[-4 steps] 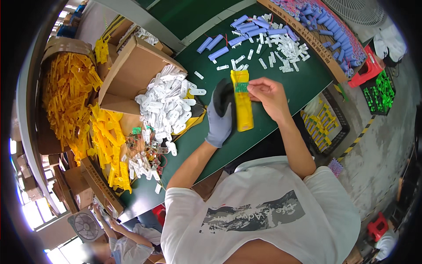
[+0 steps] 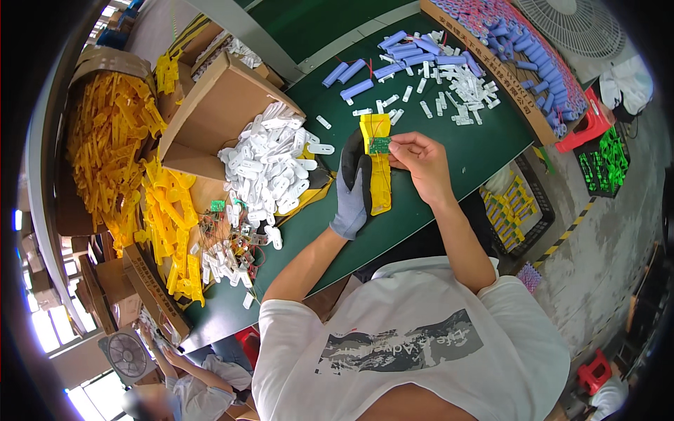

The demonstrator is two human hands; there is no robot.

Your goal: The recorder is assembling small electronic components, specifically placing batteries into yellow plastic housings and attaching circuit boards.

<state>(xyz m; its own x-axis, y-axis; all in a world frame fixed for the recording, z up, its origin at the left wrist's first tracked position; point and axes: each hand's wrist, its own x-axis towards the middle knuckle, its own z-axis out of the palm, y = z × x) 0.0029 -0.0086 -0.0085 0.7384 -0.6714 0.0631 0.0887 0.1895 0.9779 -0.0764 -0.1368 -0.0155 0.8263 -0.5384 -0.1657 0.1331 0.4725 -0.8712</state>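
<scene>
My left hand [image 2: 353, 186], in a grey glove with black on the palm side, is closed around the left edge of a long yellow plastic casing [image 2: 380, 189]. The casing points away from me above the green table. Between the thumb and fingers of my bare right hand [image 2: 420, 163] is the edge of a small green circuit board [image 2: 379, 145]. The board lies across the upper part of the casing; whether it touches the casing is hard to tell. Thin red wires show at the casing's far end, beyond the board.
White plastic parts [image 2: 270, 161] spill from a cardboard box [image 2: 203, 116] at left, beside yellow casings [image 2: 168, 210] and wired circuit pieces [image 2: 232, 242]. Purple battery cells [image 2: 404, 52] and small white pieces [image 2: 470, 91] lie beyond my hands. A cell-filled carton [image 2: 491, 77] stands far right.
My right hand has shifted slightly left and down with the circuit board, which now lies more crosswise. Red wires have come into view beyond it. My left fingers wrap more closely round the casing.
</scene>
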